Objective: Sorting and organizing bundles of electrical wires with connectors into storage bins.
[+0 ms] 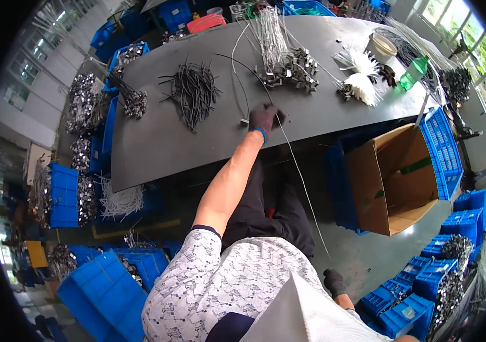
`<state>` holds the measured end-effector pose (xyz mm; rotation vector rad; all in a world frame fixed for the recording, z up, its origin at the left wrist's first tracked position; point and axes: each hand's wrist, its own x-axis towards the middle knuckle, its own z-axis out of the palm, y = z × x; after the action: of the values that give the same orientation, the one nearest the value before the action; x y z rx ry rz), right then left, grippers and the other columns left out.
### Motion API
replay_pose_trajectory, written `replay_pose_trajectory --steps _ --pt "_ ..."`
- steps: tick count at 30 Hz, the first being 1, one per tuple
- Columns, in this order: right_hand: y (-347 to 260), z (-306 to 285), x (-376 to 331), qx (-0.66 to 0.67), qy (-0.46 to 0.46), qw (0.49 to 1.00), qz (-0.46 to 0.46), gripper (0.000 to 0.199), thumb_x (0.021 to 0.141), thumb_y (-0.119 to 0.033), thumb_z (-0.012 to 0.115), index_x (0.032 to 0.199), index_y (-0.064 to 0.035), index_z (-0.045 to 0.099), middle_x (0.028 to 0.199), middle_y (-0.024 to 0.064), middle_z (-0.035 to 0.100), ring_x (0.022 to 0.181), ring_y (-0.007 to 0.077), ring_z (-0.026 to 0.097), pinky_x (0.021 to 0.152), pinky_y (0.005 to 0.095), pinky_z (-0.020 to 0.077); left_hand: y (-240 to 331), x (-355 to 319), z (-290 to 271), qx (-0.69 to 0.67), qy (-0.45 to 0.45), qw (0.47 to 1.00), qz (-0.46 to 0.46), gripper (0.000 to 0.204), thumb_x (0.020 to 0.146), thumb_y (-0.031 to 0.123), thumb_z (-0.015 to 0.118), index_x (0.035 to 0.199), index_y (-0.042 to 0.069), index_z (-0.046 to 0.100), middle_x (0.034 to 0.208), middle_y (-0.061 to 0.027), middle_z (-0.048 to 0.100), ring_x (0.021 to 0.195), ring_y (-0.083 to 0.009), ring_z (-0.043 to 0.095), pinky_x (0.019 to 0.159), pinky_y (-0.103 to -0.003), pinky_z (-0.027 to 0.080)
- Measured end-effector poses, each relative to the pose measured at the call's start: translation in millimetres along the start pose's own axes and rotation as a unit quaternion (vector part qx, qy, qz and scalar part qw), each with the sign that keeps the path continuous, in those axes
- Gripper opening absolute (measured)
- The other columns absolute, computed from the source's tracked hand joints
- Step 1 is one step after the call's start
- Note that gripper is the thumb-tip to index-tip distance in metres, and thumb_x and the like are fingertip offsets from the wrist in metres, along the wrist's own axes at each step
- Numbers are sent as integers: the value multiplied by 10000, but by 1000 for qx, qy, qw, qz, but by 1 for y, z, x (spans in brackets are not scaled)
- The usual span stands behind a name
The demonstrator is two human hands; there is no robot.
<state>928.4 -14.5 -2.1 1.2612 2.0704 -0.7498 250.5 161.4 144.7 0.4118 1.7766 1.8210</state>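
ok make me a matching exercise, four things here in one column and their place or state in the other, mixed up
Things
1 left hand
2 right hand
3 dark wire pile
4 bottle

Place or state
a green, toward the right end of the table
b gloved, low beside the body, away from the table
c gloved, over the table near its front edge
d loose on the left part of the table

Pairs: 1-c, 2-b, 3-d, 4-a
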Motion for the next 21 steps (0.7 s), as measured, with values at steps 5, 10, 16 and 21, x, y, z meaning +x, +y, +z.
replay_pose_trajectory --steps 5,10,16,21 --pt "18 20 -14 -15 -21 1000 0 311 852 -128 576 1129 -124 715 1186 180 681 1139 359 642 962 440 516 -35 -72 5 -68 -248 940 -223 310 910 231 696 1169 74 628 937 -64 686 900 -206 679 768 -409 592" --pt "33 10 12 -54 -35 995 -79 235 853 -157 573 1022 -139 734 1123 174 701 1071 371 662 901 467 537 -2 -53 14 -72 -162 980 -94 221 950 243 662 1064 53 663 918 -62 703 798 -191 675 758 -371 562" --pt "-211 -207 107 221 375 839 -326 204 933 -114 625 1128 -68 664 1044 197 697 1013 398 667 840 441 551 -3 -89 46 -37 -175 983 -32 249 1018 264 599 982 26 663 874 -68 714 804 -152 647 818 -329 544" --pt "-308 -289 109 277 439 765 -381 238 962 -116 640 1168 0 665 997 118 717 916 191 695 801 309 541 -28 -75 26 -114 -228 967 7 199 1029 244 576 1073 64 648 1015 -73 716 888 -180 690 875 -352 564"
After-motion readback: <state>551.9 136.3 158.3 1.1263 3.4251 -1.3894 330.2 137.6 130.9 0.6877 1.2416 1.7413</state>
